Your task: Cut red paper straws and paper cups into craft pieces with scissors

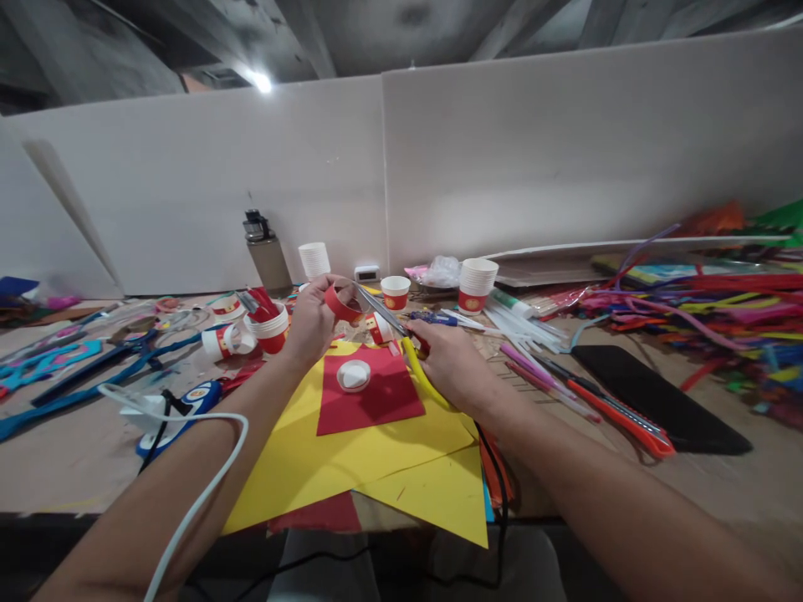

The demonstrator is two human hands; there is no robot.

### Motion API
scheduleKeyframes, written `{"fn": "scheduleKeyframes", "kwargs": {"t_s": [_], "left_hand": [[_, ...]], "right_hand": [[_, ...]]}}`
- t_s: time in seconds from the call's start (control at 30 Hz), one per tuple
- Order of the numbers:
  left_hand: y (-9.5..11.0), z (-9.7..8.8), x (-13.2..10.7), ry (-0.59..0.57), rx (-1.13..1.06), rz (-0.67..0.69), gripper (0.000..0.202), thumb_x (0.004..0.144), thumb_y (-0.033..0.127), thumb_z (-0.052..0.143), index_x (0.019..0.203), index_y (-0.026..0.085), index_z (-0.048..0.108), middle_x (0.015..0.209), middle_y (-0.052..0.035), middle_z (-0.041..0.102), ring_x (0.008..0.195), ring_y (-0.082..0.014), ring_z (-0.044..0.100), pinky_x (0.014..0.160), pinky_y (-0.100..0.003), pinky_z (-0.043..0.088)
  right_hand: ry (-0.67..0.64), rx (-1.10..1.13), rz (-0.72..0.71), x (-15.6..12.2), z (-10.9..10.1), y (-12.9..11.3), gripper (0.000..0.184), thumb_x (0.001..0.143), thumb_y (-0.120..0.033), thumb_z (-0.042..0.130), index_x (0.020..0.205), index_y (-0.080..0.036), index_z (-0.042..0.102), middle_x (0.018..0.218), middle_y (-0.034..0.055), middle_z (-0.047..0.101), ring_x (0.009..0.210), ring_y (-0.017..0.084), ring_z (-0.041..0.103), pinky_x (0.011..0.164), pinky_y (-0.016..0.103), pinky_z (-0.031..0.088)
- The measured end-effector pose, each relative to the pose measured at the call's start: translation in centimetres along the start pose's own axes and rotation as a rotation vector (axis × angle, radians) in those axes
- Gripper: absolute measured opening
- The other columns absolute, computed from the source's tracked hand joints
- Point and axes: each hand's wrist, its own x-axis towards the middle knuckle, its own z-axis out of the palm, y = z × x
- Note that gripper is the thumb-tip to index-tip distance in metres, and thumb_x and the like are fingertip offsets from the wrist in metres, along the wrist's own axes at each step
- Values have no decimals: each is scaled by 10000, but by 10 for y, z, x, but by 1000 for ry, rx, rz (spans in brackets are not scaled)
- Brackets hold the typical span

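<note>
My left hand (315,316) is closed on a curved red ring of paper cup wall (342,308), held above the table. In my right hand (452,361) is a pair of scissors (384,309) with a yellow handle, the blades pointing up and left toward the ring. Whether the blades touch the ring I cannot tell. Below, a small white cup bottom (353,376) lies on a square of red paper (370,418). That square rests on large yellow sheets (294,468). Just beyond my hands lie cut cup pieces (378,329).
A red-and-white paper cup (395,293) and a cup stack (477,284) stand behind. On the left are a cup of red markers (269,324) and a white cable (207,485) across my forearm. A phone (658,401), a cutter knife (618,418) and colourful pipe cleaners (708,309) lie right.
</note>
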Motion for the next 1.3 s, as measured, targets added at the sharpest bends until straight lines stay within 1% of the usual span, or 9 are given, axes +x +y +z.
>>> {"fn": "scheduleKeyframes", "kwargs": {"t_s": [0.1,0.23,0.47,0.67,0.8,0.9,1.07,1.2,1.3], "left_hand": [[-2,0,0,-26,-6,-9,205,691,272,723,771,134,594,666,-12,608,580,-88,576,499,-181,452],[-6,6,-4,-70,-42,-55,247,643,257,749,797,134,600,753,-26,644,661,-114,611,550,-199,482],[-7,6,-3,-101,-68,-116,203,661,231,720,796,136,601,763,-24,643,679,-115,614,550,-191,477],[-7,3,-2,-82,-48,-135,150,681,207,699,772,131,606,664,2,606,603,-88,589,528,-174,462],[-5,4,-3,-101,-51,-159,182,689,242,706,743,134,569,634,6,587,571,-90,575,473,-171,433],[-3,3,-1,-73,-92,-135,228,681,259,728,770,140,555,643,17,580,549,-76,561,503,-184,459],[1,3,-2,-20,-65,-32,229,689,262,729,776,148,552,633,14,583,579,-91,590,534,-195,473],[-1,6,-5,-72,-45,-94,242,661,269,741,777,143,569,638,2,588,616,-117,613,529,-203,475],[-4,6,-6,-94,-32,-129,233,656,256,733,789,142,580,682,-11,610,637,-129,620,538,-220,487]], "right_hand": [[21,-20,1,0,4,4,285,823,-300,549,1085,-207,611,852,63,639,686,152,534,601,247,349],[16,-64,32,1,7,9,371,813,-267,556,1179,-208,566,903,80,601,694,149,511,624,254,352],[17,-58,8,0,4,5,306,821,-322,564,1099,-199,604,839,62,596,676,147,499,612,249,340],[30,-46,-22,-1,2,3,282,831,-313,545,1070,-182,619,861,72,639,672,146,521,594,241,338],[26,-19,-33,-1,1,1,256,831,-292,539,1048,-189,627,880,71,670,739,166,569,632,244,363],[29,-18,-27,-1,0,1,244,836,-302,527,1022,-187,636,870,71,679,738,174,580,634,251,368],[17,-55,-2,0,3,3,276,824,-272,530,1073,-193,620,852,75,653,720,171,558,637,256,364],[11,-111,32,-1,7,8,360,806,-211,530,1164,-207,566,900,82,608,686,156,524,616,255,348],[7,-103,20,-2,7,9,355,822,-228,529,1177,-218,552,904,79,590,688,149,515,612,251,343]]}}
